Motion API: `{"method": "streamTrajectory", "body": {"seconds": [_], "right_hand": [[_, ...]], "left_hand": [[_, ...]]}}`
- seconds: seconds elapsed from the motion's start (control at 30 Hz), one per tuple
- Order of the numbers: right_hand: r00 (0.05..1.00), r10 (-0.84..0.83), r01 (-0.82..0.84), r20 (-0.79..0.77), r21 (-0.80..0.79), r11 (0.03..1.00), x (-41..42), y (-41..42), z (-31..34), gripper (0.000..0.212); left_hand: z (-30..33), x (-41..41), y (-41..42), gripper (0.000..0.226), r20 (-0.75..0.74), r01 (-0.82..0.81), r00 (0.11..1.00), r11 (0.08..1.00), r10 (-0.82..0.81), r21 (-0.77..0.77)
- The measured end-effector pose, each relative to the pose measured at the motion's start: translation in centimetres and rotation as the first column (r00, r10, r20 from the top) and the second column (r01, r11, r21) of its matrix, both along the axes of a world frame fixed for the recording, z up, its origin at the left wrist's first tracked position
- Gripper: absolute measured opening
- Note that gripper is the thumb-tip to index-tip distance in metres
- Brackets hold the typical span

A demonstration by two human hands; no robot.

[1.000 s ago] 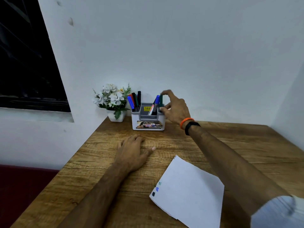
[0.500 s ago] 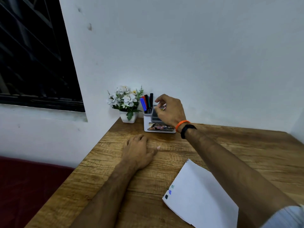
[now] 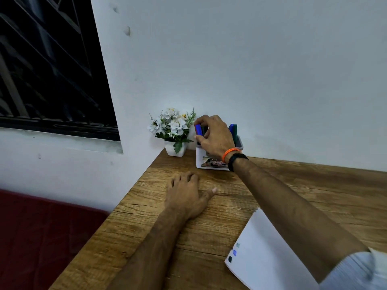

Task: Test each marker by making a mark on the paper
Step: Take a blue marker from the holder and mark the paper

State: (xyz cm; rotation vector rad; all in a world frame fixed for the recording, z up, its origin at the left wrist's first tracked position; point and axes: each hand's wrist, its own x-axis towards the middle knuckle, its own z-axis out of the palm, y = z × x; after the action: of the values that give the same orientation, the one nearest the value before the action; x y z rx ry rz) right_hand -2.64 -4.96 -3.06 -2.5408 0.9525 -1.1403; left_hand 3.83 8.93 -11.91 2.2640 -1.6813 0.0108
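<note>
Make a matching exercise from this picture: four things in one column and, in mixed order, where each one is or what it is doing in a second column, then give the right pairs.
Things
1. left hand
2. right hand
3. paper
4. flower pot

Places or states
A. in the table's corner by the wall
B. reaching into the marker holder
C. resting on the wooden table
D. bearing three colour marks near one corner

Pairs: 1-C, 2-B, 3-D, 4-A

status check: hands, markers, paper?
Right hand at the holder, fingers curled round the left-side markers. Left hand flat on the desk. Paper has three test marks, nothing in the way.
</note>
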Motion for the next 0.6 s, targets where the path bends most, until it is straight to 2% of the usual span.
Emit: {"method": "streamTrajectory", "body": {"seconds": [0.17, 0.27, 0.43, 0.6], "right_hand": [[0.998, -0.017, 0.005, 0.057, 0.202, 0.979, 0.1, 0.2, -0.5, 0.048], [0.995, -0.043, 0.021, 0.086, 0.240, 0.971, 0.2, 0.4, -0.2, 0.032], [0.915, -0.031, -0.085, 0.401, 0.268, 0.960, -1.2, 1.4, 3.0, 0.025], [0.851, 0.043, -0.232, 0.523, 0.302, 0.925, -4.0, 3.3, 5.8, 0.024]], "left_hand": [[0.0, -0.1, -0.1, 0.077, 0.008, -0.010, 1.000, 1.000, 0.010, -0.001], [0.0, -0.1, 0.0, 0.076, 0.008, -0.009, 1.000, 1.000, 0.009, -0.004], [0.1, 0.0, 0.0, 0.076, -0.008, 0.001, 1.000, 1.000, -0.001, -0.002], [0.5, -0.2, 0.3, 0.074, -0.028, 0.000, 1.000, 1.000, 0.001, 0.012]]}}
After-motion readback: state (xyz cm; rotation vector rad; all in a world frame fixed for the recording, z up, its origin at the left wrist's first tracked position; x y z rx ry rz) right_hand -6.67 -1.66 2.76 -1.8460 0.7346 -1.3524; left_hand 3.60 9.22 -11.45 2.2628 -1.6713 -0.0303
